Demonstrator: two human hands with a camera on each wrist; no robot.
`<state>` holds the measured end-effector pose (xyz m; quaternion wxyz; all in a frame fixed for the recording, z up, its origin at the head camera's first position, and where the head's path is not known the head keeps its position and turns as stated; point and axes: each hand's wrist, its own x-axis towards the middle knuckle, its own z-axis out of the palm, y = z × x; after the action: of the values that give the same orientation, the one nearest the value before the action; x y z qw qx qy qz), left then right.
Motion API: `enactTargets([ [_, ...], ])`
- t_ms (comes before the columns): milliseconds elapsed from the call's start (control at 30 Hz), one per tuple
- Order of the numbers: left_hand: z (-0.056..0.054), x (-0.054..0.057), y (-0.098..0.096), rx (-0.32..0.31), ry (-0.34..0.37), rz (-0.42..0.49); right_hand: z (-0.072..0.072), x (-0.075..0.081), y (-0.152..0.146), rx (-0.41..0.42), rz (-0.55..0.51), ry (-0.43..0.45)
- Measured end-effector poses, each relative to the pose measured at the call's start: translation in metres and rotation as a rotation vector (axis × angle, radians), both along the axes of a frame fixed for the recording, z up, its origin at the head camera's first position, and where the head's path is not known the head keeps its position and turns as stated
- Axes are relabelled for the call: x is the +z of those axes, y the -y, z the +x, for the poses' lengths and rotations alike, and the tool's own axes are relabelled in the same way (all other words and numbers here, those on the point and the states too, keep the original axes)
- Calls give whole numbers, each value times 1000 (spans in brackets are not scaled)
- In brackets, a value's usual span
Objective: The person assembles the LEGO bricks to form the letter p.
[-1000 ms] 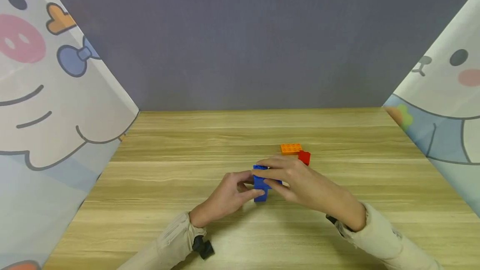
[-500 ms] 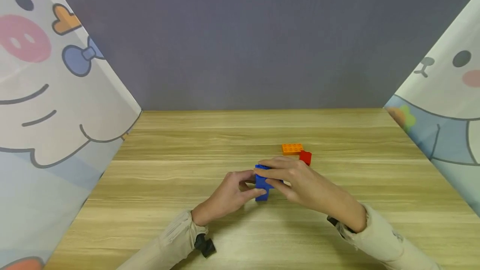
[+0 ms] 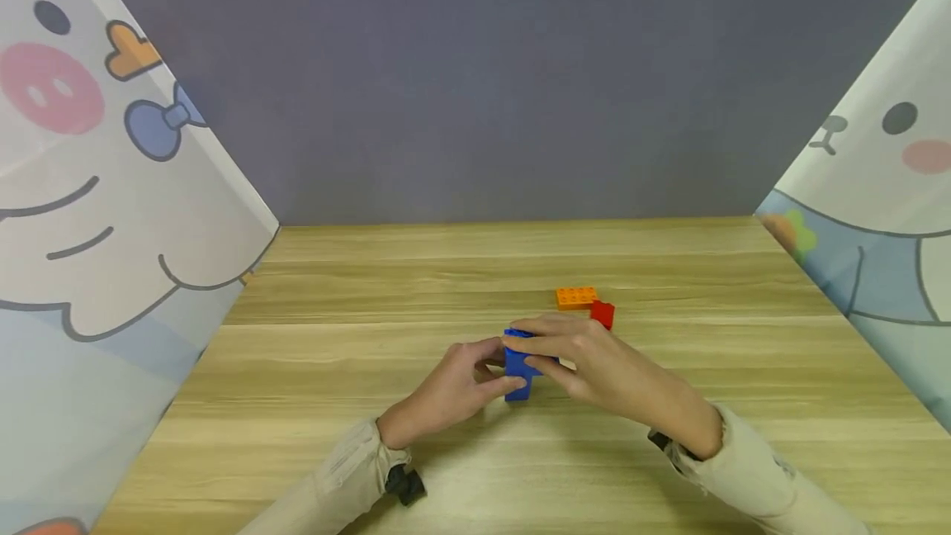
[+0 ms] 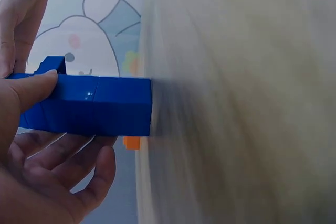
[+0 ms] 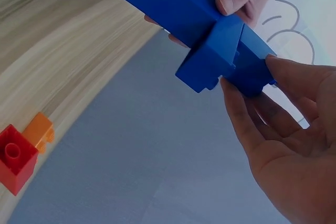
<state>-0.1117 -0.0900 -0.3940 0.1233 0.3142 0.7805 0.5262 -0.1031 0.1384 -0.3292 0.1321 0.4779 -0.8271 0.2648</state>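
Note:
A tower of blue toy building bricks [image 3: 518, 390] stands upright on the wooden table, between the two hands. One blue brick [image 5: 215, 53] juts out sideways near its upper end. From the left side, my left hand [image 3: 449, 390] grips the tower, thumb on the near face and fingers behind. My right hand [image 3: 594, 357] comes from the right and pinches the topmost blue brick [image 5: 254, 64] between thumb and fingers. A thin slanted gap shows beside that brick in the right wrist view. The right fingers partly cover the tower's top in the head view.
Behind the right hand lie an orange studded brick [image 3: 574, 297] and a red brick [image 3: 603, 314], close together. The red one shows its hollow underside in the right wrist view. A grey panel [image 3: 475, 89] closes off the table's far edge, with cartoon-printed panels [image 3: 111, 188] at both sides.
Both hands keep their hold on the blue bricks with no clear movement. Only the head view shifts slightly.

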Motion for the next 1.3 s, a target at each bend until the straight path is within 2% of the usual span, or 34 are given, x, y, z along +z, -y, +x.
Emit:
enactTargets([
  [67,0,1,0,-6,-17,-16,0,-2,0,0,-3,-20],
  [167,0,4,-2,0,-95,-38,1,-5,-1,5,-16,-64],
  [333,0,12,-4,33,-204,6,0,-9,-1,31,-51,-102],
  [467,0,14,-3,40,-209,29,0,-9,1,43,-65,-108],
  [633,-2,12,-1,37,-227,40,0,-8,1,38,-64,-102],
  [767,-3,11,-2,29,-222,42,0,-7,-4,16,-104,-90],
  [933,-2,13,-2,47,-203,23,-6,-1,-12,-46,-133,-67],
  [1067,-2,13,-2,58,-210,14,-13,2,-21,-95,-140,-81],
  [1167,-1,12,-3,66,-207,3,-21,3,-31,-142,-123,-63],
  [1300,-1,12,-3,72,-204,-2,-30,3,-47,-251,-34,22],
])
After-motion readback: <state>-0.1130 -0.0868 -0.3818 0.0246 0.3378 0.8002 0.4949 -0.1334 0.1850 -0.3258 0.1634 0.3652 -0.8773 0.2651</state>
